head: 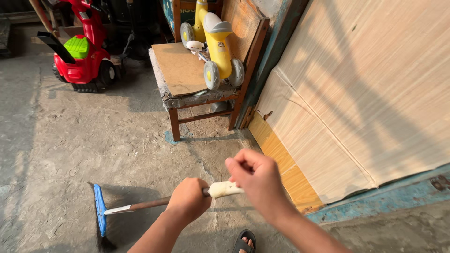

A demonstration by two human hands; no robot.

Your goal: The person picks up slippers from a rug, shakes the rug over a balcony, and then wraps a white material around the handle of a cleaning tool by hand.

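Left hand point(188, 200) fingers wrapped tight around the broom handle point(154, 203), fist closed, knuckles up. Right hand point(255, 178) also curled shut, gripping the top end of the same handle, where a pale cloth wrap point(224, 189) covers the shaft; that wrap shows between the two fists. Hands near each other, not touching. Handle runs left and slightly down from the hands to a blue broom head point(99, 208), which sits edge-on against the concrete floor point(70, 150), with dark bristles at its lower end. Sandalled foot point(245, 242) at bottom edge, just below the hands. Further out: wooden chair point(187, 75) with worn seat, a yellow ride-on toy point(213, 44) standing on it. Red ride-on car point(86, 51) with a green seat well off to the upper left. On the right, large plywood sheets point(365, 93) lean against a blue-painted frame point(379, 199).
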